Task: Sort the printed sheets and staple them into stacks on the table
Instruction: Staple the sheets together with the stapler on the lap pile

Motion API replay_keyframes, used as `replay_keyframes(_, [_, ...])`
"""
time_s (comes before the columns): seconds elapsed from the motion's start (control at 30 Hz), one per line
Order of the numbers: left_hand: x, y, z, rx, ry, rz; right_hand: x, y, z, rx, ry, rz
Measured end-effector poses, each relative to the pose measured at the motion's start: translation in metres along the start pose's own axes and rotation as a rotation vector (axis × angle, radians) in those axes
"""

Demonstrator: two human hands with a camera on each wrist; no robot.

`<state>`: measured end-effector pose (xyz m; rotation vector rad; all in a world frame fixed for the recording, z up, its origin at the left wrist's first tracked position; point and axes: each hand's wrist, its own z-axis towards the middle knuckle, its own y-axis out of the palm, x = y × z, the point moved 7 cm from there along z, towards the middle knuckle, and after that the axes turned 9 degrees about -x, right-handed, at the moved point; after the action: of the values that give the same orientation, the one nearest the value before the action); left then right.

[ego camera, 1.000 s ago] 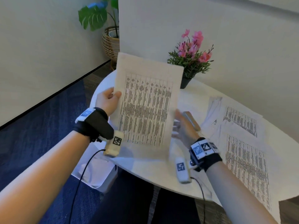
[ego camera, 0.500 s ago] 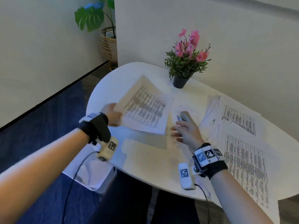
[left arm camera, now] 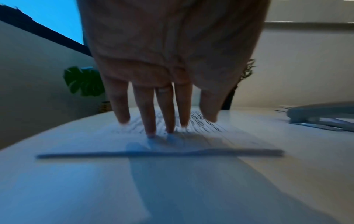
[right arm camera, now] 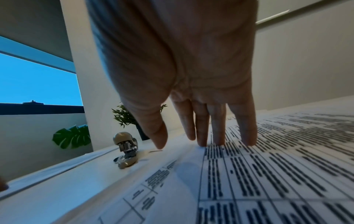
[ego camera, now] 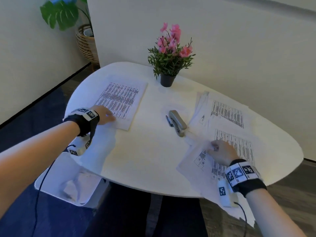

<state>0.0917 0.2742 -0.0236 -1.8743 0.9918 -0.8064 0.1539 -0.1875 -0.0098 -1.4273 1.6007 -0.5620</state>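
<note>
White oval table (ego camera: 145, 159) leaves a bare stretch at frame centre, its near edge free. Stapler (ego camera: 177, 123) and pen (ego camera: 169, 120) lie mid-frame. Left hand (ego camera: 103, 114), fingers (left arm camera: 164, 109) straight, presses the stapled stack (ego camera: 120, 101) at centre left. Right hand (ego camera: 220, 153), fingers (right arm camera: 201, 124) extended, rests on loose printed sheets (ego camera: 239, 146) at lower right.

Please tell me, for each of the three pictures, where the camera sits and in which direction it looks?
Head: looks down over the table; both forearms, left hand, right hand.
Left wrist: under the palm, along straight fingers on the left sheet.
Right wrist: along the right hand's fingers on the printed sheets.
Shared: stapler shows in all three.
</note>
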Motion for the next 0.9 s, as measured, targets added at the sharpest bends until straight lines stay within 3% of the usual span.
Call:
replay_keyframes(0.17, [0.015,0.005,-0.024,0.018,-0.017,-0.131,0.008,-0.002,-0.007,-0.004,-0.031,0.079])
replay_keyframes(0.33, [0.051,0.032,-0.074,0.121,0.139,-0.388,0.059,-0.014,-0.020,0.051,0.099,0.135])
replay_keyframes(0.43, [0.072,0.065,-0.104,0.098,0.237,-0.363,0.103,-0.014,-0.024,0.040,0.248,0.067])
replay_keyframes(0.53, [0.078,0.095,-0.121,0.038,0.242,-0.321,0.132,-0.011,-0.028,-0.002,0.376,0.054])
replay_keyframes(0.9, [0.077,0.115,-0.135,0.080,0.251,-0.338,0.157,-0.015,-0.029,0.046,0.575,0.078])
